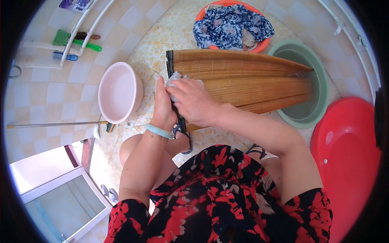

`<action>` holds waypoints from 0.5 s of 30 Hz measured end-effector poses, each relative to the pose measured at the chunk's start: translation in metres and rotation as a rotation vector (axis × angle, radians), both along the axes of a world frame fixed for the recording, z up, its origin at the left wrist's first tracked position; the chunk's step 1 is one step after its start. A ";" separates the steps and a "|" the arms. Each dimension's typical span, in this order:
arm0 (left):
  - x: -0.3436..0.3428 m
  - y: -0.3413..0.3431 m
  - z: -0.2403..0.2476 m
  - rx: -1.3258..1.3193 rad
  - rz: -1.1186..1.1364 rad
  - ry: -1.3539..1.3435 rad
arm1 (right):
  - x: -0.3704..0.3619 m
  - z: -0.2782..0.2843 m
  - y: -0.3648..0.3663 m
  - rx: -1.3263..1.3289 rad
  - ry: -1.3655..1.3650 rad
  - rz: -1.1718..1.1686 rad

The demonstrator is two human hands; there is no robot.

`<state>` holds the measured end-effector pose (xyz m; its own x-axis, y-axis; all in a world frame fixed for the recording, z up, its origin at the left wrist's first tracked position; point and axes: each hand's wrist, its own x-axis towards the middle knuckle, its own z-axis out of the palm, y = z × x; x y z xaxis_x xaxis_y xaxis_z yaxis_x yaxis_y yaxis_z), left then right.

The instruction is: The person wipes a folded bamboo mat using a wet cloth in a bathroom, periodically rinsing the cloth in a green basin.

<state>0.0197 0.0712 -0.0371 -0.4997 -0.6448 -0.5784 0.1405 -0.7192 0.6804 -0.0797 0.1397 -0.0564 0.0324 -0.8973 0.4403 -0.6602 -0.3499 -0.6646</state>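
A brown bamboo mat [251, 83] with a black edge band stretches across in front of me. Its far right end dips into water in a green basin [323, 83]. My right hand [192, 99] presses a crumpled whitish cloth [176, 77] onto the mat's left end, fingers curled over it. At that same black edge my left hand [163, 107] grips the mat from the outer side; some of its fingers are hidden behind the mat and the cloth. A pale green bangle [160, 131] circles my left wrist.
A pale pink basin [120, 93] stands to the left, and an orange-red tub [265, 43] holds floral cloth [231, 26] at the back. A large red tub [344, 174] lies at right. Brushes [63, 38] hang on a wall rack; a long-handled tool [60, 124] leans nearby.
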 end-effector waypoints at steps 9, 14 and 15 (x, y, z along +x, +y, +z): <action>0.003 -0.003 -0.001 0.107 -0.033 0.082 | -0.143 -0.055 0.056 0.482 0.060 -0.318; -0.006 -0.004 0.000 0.068 0.003 0.092 | -0.130 -0.046 0.044 0.522 0.055 -0.480; -0.004 -0.004 -0.003 0.030 0.016 0.090 | -0.115 -0.039 0.035 0.479 0.032 -0.400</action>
